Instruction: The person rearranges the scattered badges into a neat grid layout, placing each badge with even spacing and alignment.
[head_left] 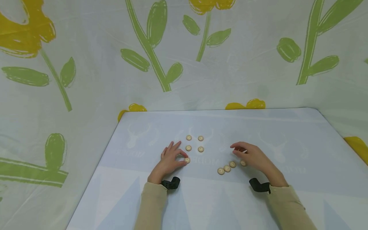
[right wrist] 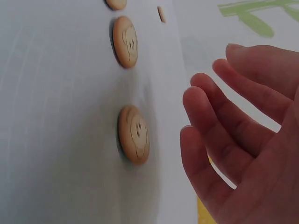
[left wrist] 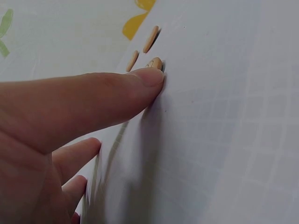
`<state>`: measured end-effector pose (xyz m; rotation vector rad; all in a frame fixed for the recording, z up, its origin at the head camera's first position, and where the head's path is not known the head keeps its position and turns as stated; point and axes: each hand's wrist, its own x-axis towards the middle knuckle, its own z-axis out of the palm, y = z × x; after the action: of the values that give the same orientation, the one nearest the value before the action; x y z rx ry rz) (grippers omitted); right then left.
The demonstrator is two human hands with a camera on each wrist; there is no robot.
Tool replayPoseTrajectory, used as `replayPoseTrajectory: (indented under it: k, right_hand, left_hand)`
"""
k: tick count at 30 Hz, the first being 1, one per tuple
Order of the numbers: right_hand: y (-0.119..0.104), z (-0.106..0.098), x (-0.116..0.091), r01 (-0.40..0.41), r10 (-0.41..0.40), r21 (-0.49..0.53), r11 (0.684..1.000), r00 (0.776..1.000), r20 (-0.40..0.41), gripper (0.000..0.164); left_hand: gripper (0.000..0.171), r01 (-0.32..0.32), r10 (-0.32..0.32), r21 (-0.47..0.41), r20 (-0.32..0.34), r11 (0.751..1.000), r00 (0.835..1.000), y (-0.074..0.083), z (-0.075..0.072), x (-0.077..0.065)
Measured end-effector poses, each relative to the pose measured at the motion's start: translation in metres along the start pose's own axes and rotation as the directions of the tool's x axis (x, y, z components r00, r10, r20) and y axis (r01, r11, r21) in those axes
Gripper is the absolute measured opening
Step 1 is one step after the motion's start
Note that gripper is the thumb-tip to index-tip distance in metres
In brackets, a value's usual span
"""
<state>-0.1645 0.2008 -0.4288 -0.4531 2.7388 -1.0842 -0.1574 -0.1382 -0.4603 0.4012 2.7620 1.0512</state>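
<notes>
My left hand pinches a round wooden disc between thumb and forefinger, close over the table. In the left wrist view, the thumb covers most of that disc, whose top edge peeks out. Just beyond it, several like discs lie in two short rows, among them a far-left disc and a near-right disc. My right hand hovers with loosely bent fingers, holding nothing. Below its fingers lies a disc; the right wrist view shows a drawn animal face on a nearby disc.
A slanting line of discs, with one disc at its near end, lies left of my right hand. The pale table ends at a fabric wall printed with flowers. Black wrist mounts sit on both wrists.
</notes>
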Motion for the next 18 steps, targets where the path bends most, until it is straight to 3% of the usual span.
replayPoseTrajectory:
  k: [9, 18]
  right_hand:
    - [0.013, -0.008, -0.004, -0.039, 0.039, -0.01, 0.999, 0.998, 0.05, 0.029]
    - [0.025, -0.011, -0.005, -0.034, 0.04, -0.075, 0.997, 0.995, 0.089, 0.019]
  left_hand:
    - [0.013, 0.009, -0.009, 0.005, 0.002, 1.0, 1.0, -0.001, 0.001, 0.001]
    - [0.013, 0.017, -0.017, -0.002, 0.001, 1.0, 1.0, -0.001, 0.001, 0.001]
